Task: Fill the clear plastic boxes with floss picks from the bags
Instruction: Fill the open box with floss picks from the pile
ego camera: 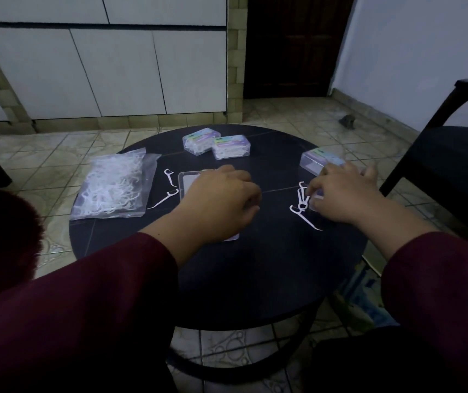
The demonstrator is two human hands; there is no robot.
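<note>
A clear bag of white floss picks [113,188] lies at the table's left. My left hand [218,199] hovers with curled fingers over an open clear box [185,185]; anything in its grip is hidden. My right hand [343,194] pinches a small bunch of floss picks [303,198] with its fingertips, over a clear plastic piece [315,206]. One loose pick [302,212] lies just below that bunch. Two more loose picks [170,178] lie between the bag and the open box. Two filled boxes [202,140] [231,148] stand at the back. A third labelled box [320,160] sits behind my right hand.
Everything rests on a round black table [255,268] on a tiled floor. A dark chair [448,154] stands close on the right. White cabinet doors and a dark door line the far wall.
</note>
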